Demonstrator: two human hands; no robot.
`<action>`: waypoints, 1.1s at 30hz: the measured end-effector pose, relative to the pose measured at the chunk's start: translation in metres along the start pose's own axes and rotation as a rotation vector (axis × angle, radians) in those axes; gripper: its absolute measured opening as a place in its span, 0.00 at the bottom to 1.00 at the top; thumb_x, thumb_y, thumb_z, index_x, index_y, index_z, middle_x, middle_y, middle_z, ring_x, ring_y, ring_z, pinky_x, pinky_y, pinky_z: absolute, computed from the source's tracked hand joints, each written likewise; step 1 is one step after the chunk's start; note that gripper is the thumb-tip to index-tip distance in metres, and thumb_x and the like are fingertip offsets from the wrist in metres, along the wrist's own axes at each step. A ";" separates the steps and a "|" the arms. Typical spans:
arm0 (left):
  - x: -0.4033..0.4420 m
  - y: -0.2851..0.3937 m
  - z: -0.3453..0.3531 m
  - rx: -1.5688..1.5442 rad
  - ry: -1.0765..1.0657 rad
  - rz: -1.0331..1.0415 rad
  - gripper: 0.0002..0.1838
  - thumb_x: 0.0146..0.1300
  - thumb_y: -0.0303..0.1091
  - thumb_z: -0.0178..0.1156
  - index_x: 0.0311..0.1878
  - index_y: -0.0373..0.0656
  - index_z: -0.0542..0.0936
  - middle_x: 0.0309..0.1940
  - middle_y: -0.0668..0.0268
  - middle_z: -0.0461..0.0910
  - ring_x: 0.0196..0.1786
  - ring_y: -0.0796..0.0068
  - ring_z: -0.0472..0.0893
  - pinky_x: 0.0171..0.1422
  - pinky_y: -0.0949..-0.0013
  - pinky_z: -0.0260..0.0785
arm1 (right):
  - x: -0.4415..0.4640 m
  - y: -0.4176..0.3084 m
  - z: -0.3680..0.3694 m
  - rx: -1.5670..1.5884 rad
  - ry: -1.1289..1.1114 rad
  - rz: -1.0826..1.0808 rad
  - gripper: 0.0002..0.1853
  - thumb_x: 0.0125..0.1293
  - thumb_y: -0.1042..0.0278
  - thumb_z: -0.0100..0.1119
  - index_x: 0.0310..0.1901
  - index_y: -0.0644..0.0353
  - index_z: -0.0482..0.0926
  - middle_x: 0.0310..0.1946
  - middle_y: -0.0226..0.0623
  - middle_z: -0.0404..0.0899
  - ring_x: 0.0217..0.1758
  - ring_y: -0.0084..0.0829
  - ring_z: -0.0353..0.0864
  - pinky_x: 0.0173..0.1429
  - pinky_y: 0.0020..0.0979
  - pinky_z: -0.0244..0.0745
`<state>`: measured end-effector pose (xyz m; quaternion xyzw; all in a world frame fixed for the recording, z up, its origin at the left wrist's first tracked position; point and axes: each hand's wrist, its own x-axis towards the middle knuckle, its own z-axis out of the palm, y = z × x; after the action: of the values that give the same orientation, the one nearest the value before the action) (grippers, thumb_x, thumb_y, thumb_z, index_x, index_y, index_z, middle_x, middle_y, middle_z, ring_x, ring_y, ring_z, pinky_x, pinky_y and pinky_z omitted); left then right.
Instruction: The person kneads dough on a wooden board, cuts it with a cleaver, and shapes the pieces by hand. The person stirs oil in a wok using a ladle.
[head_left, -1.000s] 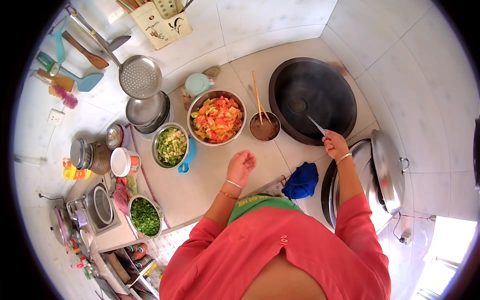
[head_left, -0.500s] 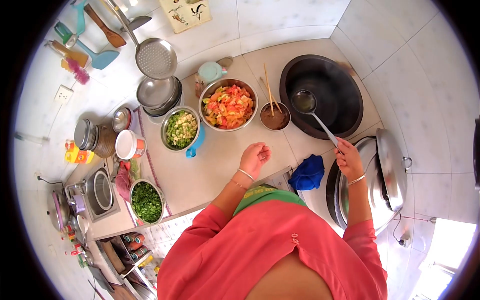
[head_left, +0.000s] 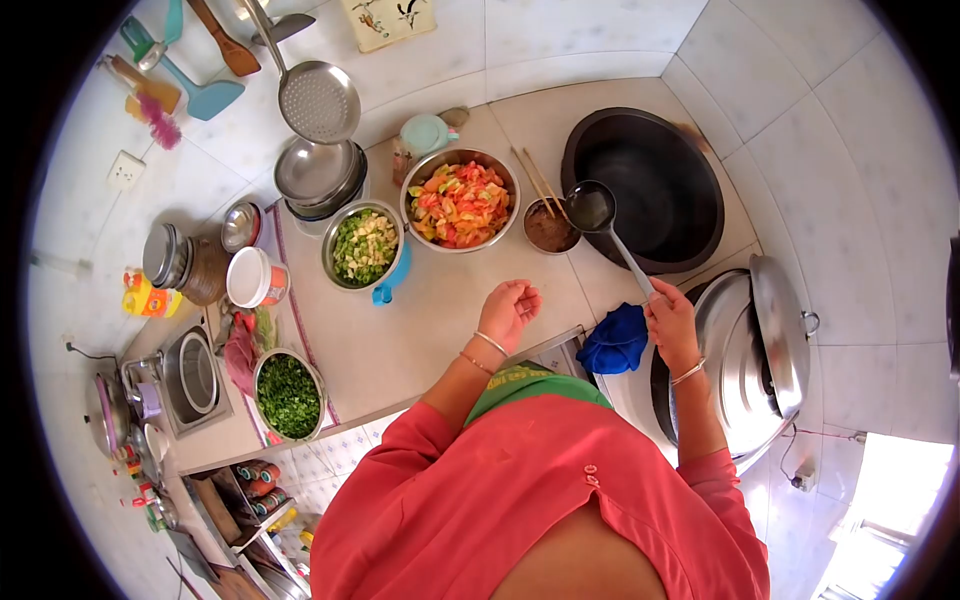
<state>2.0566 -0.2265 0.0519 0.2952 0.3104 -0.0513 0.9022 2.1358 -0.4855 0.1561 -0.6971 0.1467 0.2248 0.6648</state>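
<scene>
My right hand (head_left: 672, 318) grips the handle of a metal ladle (head_left: 592, 206). The ladle's bowl hangs over the left rim of a big dark wok (head_left: 655, 190) and covers part of a small metal bowl (head_left: 550, 232) of brown sauce. What the ladle contains is hard to make out. A pair of chopsticks (head_left: 537, 178) leans in the sauce bowl. Held above the counter, my left hand (head_left: 510, 312) has its fingers curled in, with nothing visible in them. Beyond it stands a steel bowl of chopped tomatoes (head_left: 462, 204).
A bowl of chopped greens and pale pieces (head_left: 363, 248) stands left of the tomatoes. Another bowl of chopped greens (head_left: 290, 397) is near the front edge. A blue cloth (head_left: 614, 340) lies by my right hand, beside a large lidded pot (head_left: 740, 340). The sink (head_left: 190, 380) is far left.
My right hand has moved the ladle left, from inside the wok to its left rim and the sauce bowl. My left hand has hardly moved. The view has shifted slightly.
</scene>
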 end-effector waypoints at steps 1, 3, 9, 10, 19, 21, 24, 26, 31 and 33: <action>-0.001 0.001 0.000 -0.001 0.004 0.000 0.07 0.73 0.32 0.50 0.48 0.42 0.74 0.39 0.64 0.80 0.42 0.71 0.81 0.51 0.66 0.76 | -0.001 0.001 0.005 -0.064 0.027 -0.028 0.17 0.72 0.69 0.53 0.60 0.62 0.74 0.25 0.29 0.72 0.16 0.12 0.60 0.16 0.17 0.54; -0.002 0.002 -0.001 -0.010 0.008 0.004 0.07 0.72 0.32 0.51 0.48 0.42 0.74 0.39 0.64 0.80 0.42 0.71 0.81 0.51 0.66 0.76 | 0.000 0.008 0.007 -0.129 0.052 -0.054 0.18 0.72 0.69 0.53 0.60 0.61 0.74 0.24 0.28 0.72 0.16 0.13 0.61 0.16 0.18 0.55; 0.000 0.003 -0.005 -0.020 0.011 0.017 0.07 0.72 0.32 0.51 0.48 0.41 0.74 0.39 0.64 0.80 0.41 0.71 0.81 0.50 0.66 0.76 | -0.012 0.021 0.017 -0.586 0.166 -0.355 0.19 0.70 0.69 0.55 0.61 0.61 0.76 0.25 0.28 0.75 0.20 0.15 0.67 0.23 0.21 0.63; 0.000 0.003 -0.005 -0.020 0.013 0.016 0.07 0.72 0.32 0.51 0.47 0.41 0.74 0.39 0.64 0.80 0.41 0.71 0.81 0.50 0.66 0.76 | -0.013 0.025 0.017 -0.645 0.177 -0.452 0.19 0.69 0.69 0.55 0.61 0.61 0.76 0.25 0.33 0.77 0.24 0.19 0.73 0.29 0.25 0.68; 0.009 -0.018 0.005 0.090 -0.057 -0.028 0.09 0.73 0.35 0.51 0.49 0.43 0.74 0.40 0.64 0.80 0.42 0.71 0.81 0.51 0.66 0.76 | -0.021 0.033 0.020 -0.159 0.096 -0.219 0.18 0.72 0.70 0.51 0.62 0.61 0.74 0.28 0.31 0.76 0.21 0.15 0.64 0.22 0.18 0.59; 0.010 -0.035 0.021 0.179 -0.119 -0.058 0.10 0.73 0.37 0.50 0.49 0.43 0.74 0.41 0.64 0.80 0.42 0.72 0.81 0.51 0.66 0.76 | -0.022 0.029 0.021 0.215 0.028 0.015 0.18 0.73 0.70 0.50 0.62 0.60 0.72 0.29 0.32 0.75 0.20 0.14 0.62 0.20 0.17 0.56; 0.003 -0.045 0.059 0.311 -0.239 -0.167 0.12 0.74 0.40 0.50 0.51 0.43 0.74 0.42 0.64 0.80 0.43 0.72 0.81 0.51 0.67 0.75 | -0.013 0.036 0.021 0.474 0.006 0.080 0.18 0.74 0.68 0.52 0.62 0.60 0.68 0.27 0.31 0.73 0.18 0.13 0.60 0.17 0.17 0.51; 0.006 -0.053 0.081 0.359 -0.305 -0.249 0.13 0.75 0.42 0.49 0.52 0.44 0.74 0.43 0.65 0.80 0.45 0.72 0.81 0.51 0.67 0.74 | -0.002 0.041 0.020 0.583 0.025 0.039 0.17 0.73 0.70 0.51 0.61 0.61 0.69 0.28 0.33 0.74 0.17 0.15 0.60 0.17 0.18 0.53; 0.019 -0.059 0.114 0.377 -0.357 -0.227 0.14 0.75 0.44 0.49 0.52 0.44 0.74 0.46 0.64 0.80 0.49 0.72 0.81 0.53 0.68 0.73 | 0.044 0.034 0.005 0.495 0.144 -0.048 0.18 0.71 0.73 0.50 0.62 0.63 0.68 0.28 0.33 0.73 0.17 0.14 0.59 0.17 0.18 0.52; 0.022 -0.056 0.111 0.390 -0.359 -0.228 0.14 0.74 0.43 0.50 0.52 0.44 0.74 0.46 0.64 0.80 0.48 0.72 0.81 0.53 0.68 0.73 | 0.069 0.036 -0.014 0.163 0.233 -0.125 0.21 0.68 0.73 0.52 0.63 0.64 0.68 0.30 0.40 0.78 0.22 0.25 0.73 0.24 0.27 0.68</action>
<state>2.1178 -0.3336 0.0811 0.4127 0.1612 -0.2624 0.8572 2.1788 -0.4959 0.0903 -0.6699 0.1969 0.0881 0.7104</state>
